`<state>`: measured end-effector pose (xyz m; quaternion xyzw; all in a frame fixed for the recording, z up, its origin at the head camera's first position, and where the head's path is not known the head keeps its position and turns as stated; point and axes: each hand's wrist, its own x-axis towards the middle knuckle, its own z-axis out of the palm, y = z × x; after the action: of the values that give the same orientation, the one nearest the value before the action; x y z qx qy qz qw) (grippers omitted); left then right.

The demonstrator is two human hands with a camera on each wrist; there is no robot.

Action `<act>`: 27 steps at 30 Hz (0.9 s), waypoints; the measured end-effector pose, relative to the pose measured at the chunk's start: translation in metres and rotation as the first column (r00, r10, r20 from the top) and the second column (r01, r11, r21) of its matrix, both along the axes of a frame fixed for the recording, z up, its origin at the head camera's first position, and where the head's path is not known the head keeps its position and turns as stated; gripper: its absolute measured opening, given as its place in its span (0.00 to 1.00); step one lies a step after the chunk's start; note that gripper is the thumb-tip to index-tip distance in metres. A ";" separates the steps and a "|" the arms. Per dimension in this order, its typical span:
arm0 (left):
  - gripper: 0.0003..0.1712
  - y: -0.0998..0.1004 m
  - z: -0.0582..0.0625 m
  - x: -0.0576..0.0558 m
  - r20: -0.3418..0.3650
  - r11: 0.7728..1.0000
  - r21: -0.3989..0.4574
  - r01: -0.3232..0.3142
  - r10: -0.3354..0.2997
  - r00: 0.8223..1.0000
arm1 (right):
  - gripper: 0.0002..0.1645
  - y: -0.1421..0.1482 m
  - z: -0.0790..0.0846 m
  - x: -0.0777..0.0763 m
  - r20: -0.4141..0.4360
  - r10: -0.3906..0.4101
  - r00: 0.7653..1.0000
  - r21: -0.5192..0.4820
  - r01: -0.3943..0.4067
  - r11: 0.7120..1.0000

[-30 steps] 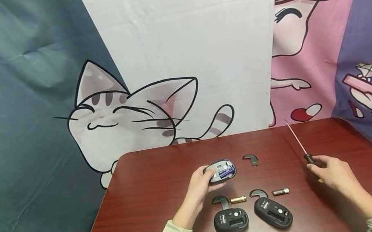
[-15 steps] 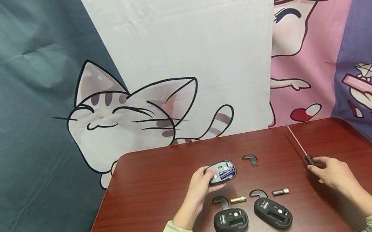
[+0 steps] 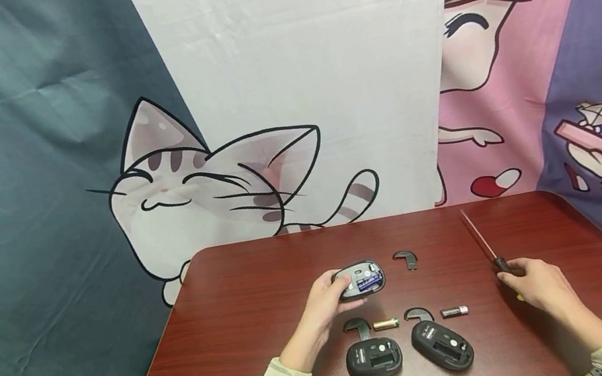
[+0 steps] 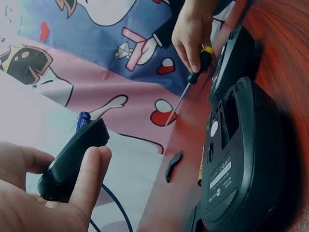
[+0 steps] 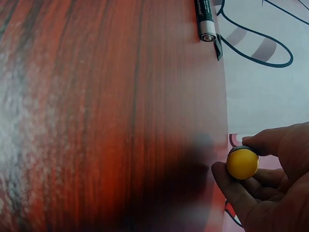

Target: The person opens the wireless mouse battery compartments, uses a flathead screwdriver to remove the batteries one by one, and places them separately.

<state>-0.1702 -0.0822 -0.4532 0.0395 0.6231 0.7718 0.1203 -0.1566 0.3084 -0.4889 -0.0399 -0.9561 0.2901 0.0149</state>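
Observation:
My left hand (image 3: pixel 321 302) holds a computer mouse (image 3: pixel 361 279) upside down above the table, thumb on its underside. A blue battery (image 3: pixel 369 283) lies in the mouse's uncovered compartment; in the left wrist view that battery (image 4: pixel 83 120) pokes up past the edge of the black shell. At the right, my right hand (image 3: pixel 538 284) grips a screwdriver (image 3: pixel 500 263) by its black handle, the long shaft pointing away toward the table's far edge. The right wrist view shows the handle's yellow end (image 5: pixel 243 164) between thumb and fingers.
Two black mice (image 3: pixel 374 358) (image 3: pixel 442 344) lie belly up with bare battery slots. Above them are their covers (image 3: pixel 357 324) (image 3: pixel 418 314), a gold battery (image 3: pixel 385 324) and a black-and-silver battery (image 3: pixel 454 311). Another cover (image 3: pixel 406 258) lies farther back on the table (image 3: pixel 230 335).
The screwdriver's tip has sunk lower and swung slightly left as my right hand dips a little. The mouse in my left hand has shifted very slightly right and down.

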 end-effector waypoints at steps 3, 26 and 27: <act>0.20 0.000 0.000 0.000 0.001 1.000 0.002 -0.002 0.002 1.000 | 0.31 0.001 0.001 0.000 0.009 -0.009 1.000 0.031 0.009 0.999; 0.19 0.001 0.002 0.002 -0.007 1.000 0.015 0.015 -0.015 1.000 | 0.25 0.003 0.008 -0.011 0.111 -0.020 0.994 0.156 0.003 0.988; 0.19 0.002 0.002 0.002 -0.007 1.000 0.014 0.015 -0.015 1.000 | 0.26 0.003 0.009 -0.012 0.119 -0.020 0.993 0.156 0.001 0.988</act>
<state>-0.1682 -0.0806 -0.4512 0.0477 0.6178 0.7751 0.1234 -0.1686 0.3119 -0.4803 -0.0608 -0.9747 0.2116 -0.0381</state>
